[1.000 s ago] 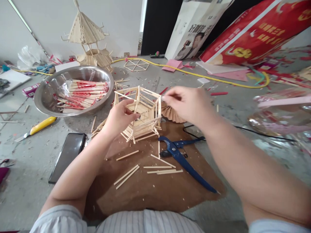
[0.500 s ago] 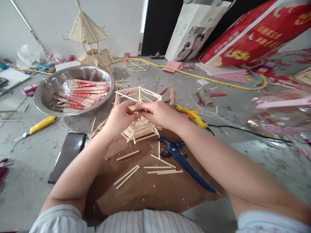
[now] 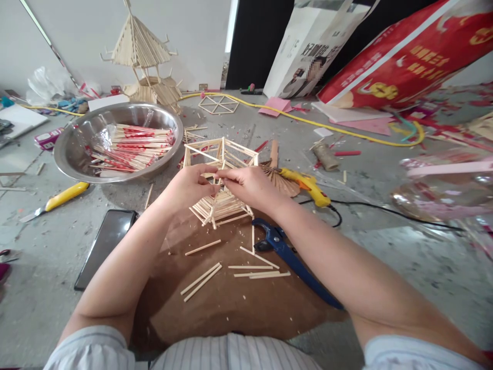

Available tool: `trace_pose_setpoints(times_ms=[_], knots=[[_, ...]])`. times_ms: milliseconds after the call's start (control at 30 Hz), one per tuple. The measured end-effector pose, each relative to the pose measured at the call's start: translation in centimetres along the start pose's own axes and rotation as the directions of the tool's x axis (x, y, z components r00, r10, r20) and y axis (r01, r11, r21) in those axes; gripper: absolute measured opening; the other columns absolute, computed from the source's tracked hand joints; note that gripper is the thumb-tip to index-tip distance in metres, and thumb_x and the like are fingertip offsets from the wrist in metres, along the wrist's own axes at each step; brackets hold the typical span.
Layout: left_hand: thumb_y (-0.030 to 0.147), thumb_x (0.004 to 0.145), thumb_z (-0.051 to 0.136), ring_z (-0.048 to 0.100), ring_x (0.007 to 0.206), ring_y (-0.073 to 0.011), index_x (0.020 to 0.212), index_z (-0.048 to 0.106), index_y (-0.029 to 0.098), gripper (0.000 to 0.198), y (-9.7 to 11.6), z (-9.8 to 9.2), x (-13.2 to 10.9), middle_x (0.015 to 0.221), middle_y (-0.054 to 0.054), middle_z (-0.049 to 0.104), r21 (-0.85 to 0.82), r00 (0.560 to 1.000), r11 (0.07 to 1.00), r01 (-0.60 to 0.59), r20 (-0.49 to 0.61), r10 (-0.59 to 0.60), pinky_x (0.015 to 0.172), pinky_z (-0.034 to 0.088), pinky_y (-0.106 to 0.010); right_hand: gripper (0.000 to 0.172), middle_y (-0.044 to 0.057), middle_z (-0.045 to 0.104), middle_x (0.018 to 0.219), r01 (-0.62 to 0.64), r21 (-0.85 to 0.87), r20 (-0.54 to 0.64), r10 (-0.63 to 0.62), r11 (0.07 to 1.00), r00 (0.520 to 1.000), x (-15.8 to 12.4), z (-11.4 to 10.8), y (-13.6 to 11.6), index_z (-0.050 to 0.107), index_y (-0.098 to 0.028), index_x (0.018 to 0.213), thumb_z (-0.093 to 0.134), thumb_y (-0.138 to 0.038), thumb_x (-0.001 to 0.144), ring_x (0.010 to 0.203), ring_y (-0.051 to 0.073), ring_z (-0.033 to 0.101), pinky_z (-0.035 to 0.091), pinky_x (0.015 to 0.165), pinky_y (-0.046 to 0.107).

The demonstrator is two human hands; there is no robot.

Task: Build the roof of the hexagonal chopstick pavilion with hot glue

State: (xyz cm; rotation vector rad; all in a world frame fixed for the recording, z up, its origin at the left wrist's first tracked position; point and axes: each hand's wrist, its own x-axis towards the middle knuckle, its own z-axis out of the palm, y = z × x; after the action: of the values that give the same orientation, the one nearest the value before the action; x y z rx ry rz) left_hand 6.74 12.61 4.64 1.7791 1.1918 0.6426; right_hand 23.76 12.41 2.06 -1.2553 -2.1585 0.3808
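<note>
A six-sided frame of pale wooden sticks stands on a brown sheet in front of me, its walls rising behind my hands. My left hand is at the left of its middle, thumb and forefinger apart around a gap. From the right, my right hand reaches over the frame with its fingertips pinched at an upright stick near the centre. The fingers partly cover the contact point. Several cut sticks lie loose on the sheet, beside blue-handled cutters under my right forearm.
A steel bowl holds red-wrapped sticks. A yellow glue gun trails a black cord at right. A yellow utility knife and phone lie left. Behind stand a stick pavilion, a red bag and a yellow cable.
My left thumb and forefinger have parted and drawn slightly away from my right fingertips. The right hand has shifted a little, and the view has moved slightly. The stick frame stays in place.
</note>
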Motion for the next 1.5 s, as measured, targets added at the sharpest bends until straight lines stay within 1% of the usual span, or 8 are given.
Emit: trace_pose_setpoints(times_ms=[233, 333, 467, 667, 833, 1000, 1167, 1500], knots=[[0.020, 0.065, 0.064, 0.047, 0.048, -0.0069, 0.115, 0.054, 0.012, 0.052, -0.10, -0.01, 0.02, 0.055, 0.003, 0.055, -0.009, 1.000, 1.000, 0.001, 0.004, -0.001, 0.049, 0.036, -0.019, 0.031, 0.002, 0.068, 0.101, -0.002, 0.013, 0.002, 0.002, 1.000, 1.000, 0.02, 0.19, 0.07, 0.066, -0.026, 0.103, 0.048, -0.017, 0.080, 0.094, 0.018, 0.063, 0.048, 0.080, 0.030], [0.021, 0.065, 0.064, 0.044, 0.047, -0.0064, 0.117, 0.054, 0.014, 0.054, -0.07, 0.03, -0.04, 0.053, 0.005, 0.053, -0.014, 1.000, 1.000, -0.024, 0.005, 0.024, 0.048, 0.033, -0.019, 0.031, 0.001, 0.068, 0.099, -0.021, -0.012, 0.003, 0.021, 1.000, 1.000, -0.01, 0.24, 0.01, 0.066, -0.028, 0.103, 0.048, -0.018, 0.080, 0.090, 0.018, 0.064, 0.049, 0.077, 0.030], [0.021, 0.064, 0.063, 0.037, 0.043, -0.0055, 0.117, 0.054, 0.012, 0.054, 0.19, 0.17, -0.19, 0.048, 0.006, 0.049, -0.011, 1.000, 1.000, -0.026, -0.004, 0.026, 0.046, 0.030, -0.020, 0.030, 0.002, 0.070, 0.095, -0.036, -0.048, -0.003, 0.036, 0.998, 0.999, -0.08, 0.29, -0.07, 0.066, -0.028, 0.102, 0.049, -0.019, 0.080, 0.085, 0.018, 0.066, 0.049, 0.074, 0.029], [0.018, 0.064, 0.063, 0.044, 0.049, -0.0066, 0.118, 0.054, 0.012, 0.055, 0.42, 0.35, -0.36, 0.053, 0.004, 0.054, -0.040, 1.000, 0.999, -0.004, -0.026, 0.003, 0.051, 0.035, -0.020, 0.030, 0.002, 0.070, 0.092, -0.046, -0.084, -0.001, 0.046, 0.995, 0.999, -0.11, 0.32, -0.25, 0.067, -0.027, 0.103, 0.048, -0.020, 0.080, 0.082, 0.018, 0.066, 0.048, 0.071, 0.028], [0.019, 0.064, 0.064, 0.048, 0.052, -0.0082, 0.120, 0.052, 0.014, 0.058, 0.21, 0.31, -0.32, 0.057, 0.002, 0.058, -0.027, 1.000, 1.000, -0.004, -0.024, 0.003, 0.053, 0.037, -0.020, 0.030, 0.002, 0.069, 0.095, -0.044, -0.085, -0.006, 0.044, 0.995, 0.999, -0.18, 0.39, -0.30, 0.067, -0.027, 0.101, 0.048, -0.019, 0.080, 0.088, 0.019, 0.065, 0.048, 0.075, 0.029], [0.020, 0.065, 0.064, 0.048, 0.051, -0.0077, 0.119, 0.053, 0.014, 0.056, 0.06, 0.30, -0.24, 0.058, 0.002, 0.059, -0.012, 1.000, 1.000, -0.013, -0.023, 0.013, 0.052, 0.037, -0.020, 0.029, 0.004, 0.070, 0.093, -0.053, -0.099, 0.005, 0.054, 0.994, 0.999, -0.10, 0.33, -0.33, 0.068, -0.026, 0.101, 0.048, -0.020, 0.080, 0.084, 0.020, 0.066, 0.048, 0.073, 0.030], [0.019, 0.065, 0.062, 0.047, 0.051, -0.0070, 0.118, 0.054, 0.014, 0.053, -0.11, 0.27, -0.14, 0.058, 0.003, 0.057, 0.006, 0.999, 0.999, -0.048, -0.010, 0.048, 0.051, 0.037, -0.019, 0.029, 0.003, 0.071, 0.091, -0.058, -0.109, 0.005, 0.059, 0.992, 0.998, -0.06, 0.37, -0.37, 0.068, -0.026, 0.100, 0.048, -0.021, 0.080, 0.083, 0.019, 0.066, 0.047, 0.071, 0.029], [0.022, 0.066, 0.061, 0.050, 0.053, -0.0080, 0.120, 0.051, 0.012, 0.056, -0.06, 0.07, -0.21, 0.062, 0.001, 0.061, 0.079, 0.999, 0.996, -0.052, 0.021, 0.050, 0.053, 0.040, -0.020, 0.028, 0.003, 0.071, 0.089, -0.061, -0.115, -0.022, 0.058, 0.992, 0.998, -0.10, 0.63, -0.04, 0.068, -0.024, 0.099, 0.049, -0.021, 0.079, 0.081, 0.018, 0.066, 0.046, 0.067, 0.026]])
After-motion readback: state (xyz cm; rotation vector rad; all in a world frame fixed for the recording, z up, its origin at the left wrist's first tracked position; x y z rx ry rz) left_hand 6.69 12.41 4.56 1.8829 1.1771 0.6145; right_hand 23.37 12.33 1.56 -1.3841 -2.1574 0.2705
